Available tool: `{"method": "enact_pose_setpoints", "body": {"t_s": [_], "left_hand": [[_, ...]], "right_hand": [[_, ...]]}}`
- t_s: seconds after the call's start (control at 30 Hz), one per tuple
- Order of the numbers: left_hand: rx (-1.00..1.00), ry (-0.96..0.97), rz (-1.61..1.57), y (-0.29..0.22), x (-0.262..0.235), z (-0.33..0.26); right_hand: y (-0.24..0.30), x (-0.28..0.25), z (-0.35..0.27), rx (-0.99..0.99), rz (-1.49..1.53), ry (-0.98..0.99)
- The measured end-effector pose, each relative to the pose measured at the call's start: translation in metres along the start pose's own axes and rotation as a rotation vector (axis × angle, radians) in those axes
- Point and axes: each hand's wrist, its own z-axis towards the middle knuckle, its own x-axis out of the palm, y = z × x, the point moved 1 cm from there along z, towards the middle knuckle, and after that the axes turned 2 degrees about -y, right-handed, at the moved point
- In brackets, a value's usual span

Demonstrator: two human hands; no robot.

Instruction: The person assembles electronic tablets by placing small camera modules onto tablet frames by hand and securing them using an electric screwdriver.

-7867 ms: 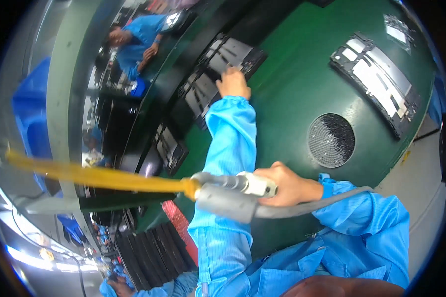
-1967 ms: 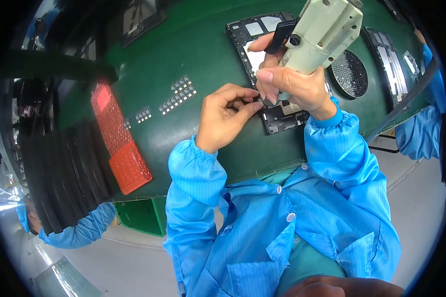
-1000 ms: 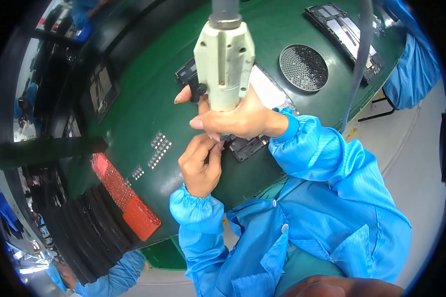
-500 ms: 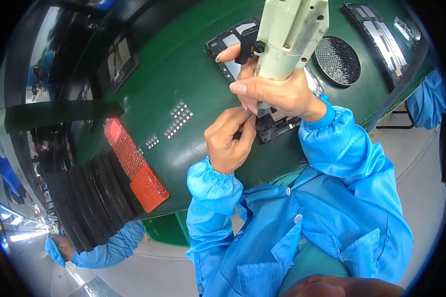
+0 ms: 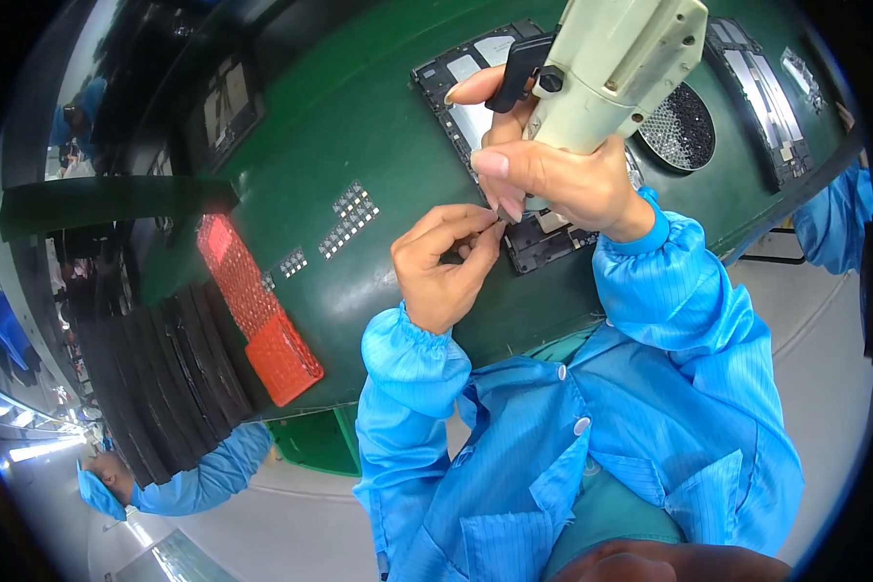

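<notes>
My right hand (image 5: 580, 186) is wrapped round a pale green electric screwdriver (image 5: 635, 68) with a black lever (image 5: 522, 70) on its side. The tool leans with its top to the right, and its tip is hidden behind my fingers. Just left of it, my left hand (image 5: 444, 267) is closed in a pinch by my right fingertips; what it pinches is too small to make out. Beneath both hands lies a flat black device frame (image 5: 543, 250) with silver plates, its near end showing. The frame's upper part (image 5: 464, 70) reaches past the tool.
A round tray (image 5: 689, 121) of small dark pieces stands right of the tool. Beyond it lies another device frame (image 5: 761, 107). Small parts (image 5: 351, 218) sit in rows on the green table. A red bubble-wrap pouch (image 5: 283, 359) and black folders (image 5: 165, 373) lie left, near a person's sleeve (image 5: 209, 475).
The screwdriver's top has swung to the right, so the tool tilts more. My right hand has shifted slightly right. My left hand stays pinched near its fingertips.
</notes>
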Motion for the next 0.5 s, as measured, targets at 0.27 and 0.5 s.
{"method": "enact_pose_setpoints", "body": {"t_s": [0.27, 0.5], "left_hand": [[-0.036, 0.008, -0.048, 0.0016, 0.0019, -0.0012], [0.021, 0.035, 0.091, -0.0034, 0.0012, -0.0017]], "right_hand": [[-0.0014, 0.0015, -0.0009, -0.029, 0.016, 0.005], [-0.0017, 0.0026, -0.0012, -0.003, -0.009, 0.013]]}}
